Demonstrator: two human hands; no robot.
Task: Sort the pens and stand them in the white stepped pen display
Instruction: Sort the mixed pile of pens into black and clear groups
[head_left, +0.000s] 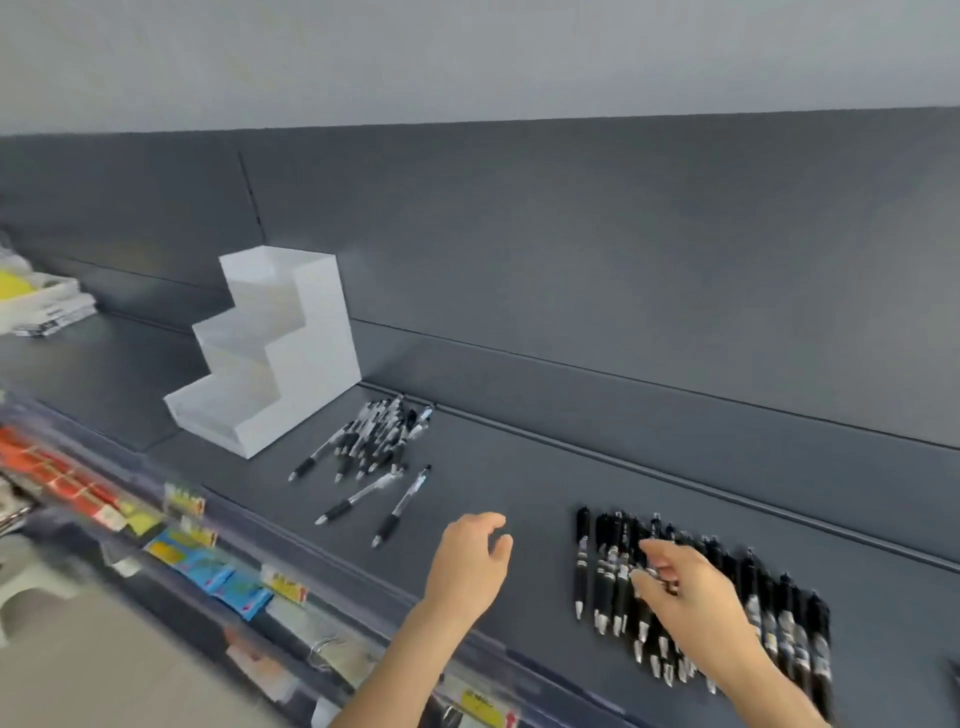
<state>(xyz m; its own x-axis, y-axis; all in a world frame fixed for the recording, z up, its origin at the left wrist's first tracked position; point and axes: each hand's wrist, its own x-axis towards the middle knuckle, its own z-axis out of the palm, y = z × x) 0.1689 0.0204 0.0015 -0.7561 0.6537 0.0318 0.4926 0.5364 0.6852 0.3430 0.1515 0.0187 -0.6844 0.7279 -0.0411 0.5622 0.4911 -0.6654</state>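
A dark grey shelf (493, 467) runs across the view with a matching grey back panel (571, 249) rising behind it. The white stepped pen display (270, 353) stands on the shelf at the far left, against the back panel, its three tiers climbing toward the back; no pens show in its compartments. Just to its right, touching or nearly touching its lower right corner, lies a loose pile of clear-barrelled pens (374, 436) with black grips, heaped at crossing angles. Two more of the same kind lie apart on the near side of that pile: one clear pen (358, 496) and a second clear pen (402, 506), both with tips pointing near-left. Well to the right, a long row of black pens (602, 571) is laid side by side, tips toward the near edge, stretching off to the right. The left hand (470, 561) hovers above bare shelf between the two groups, fingers loosely curled and apart, holding nothing. The right hand (691, 597) is over the row of black pens with its fingers bent down onto them; the fingertips seem to be pinching one or two of the black pens, though blur keeps the grip from being certain. Along the near edge of the shelf runs a price rail with coloured labels (208, 561), and a stack of packaged stationery (36, 301) sits at the far left.
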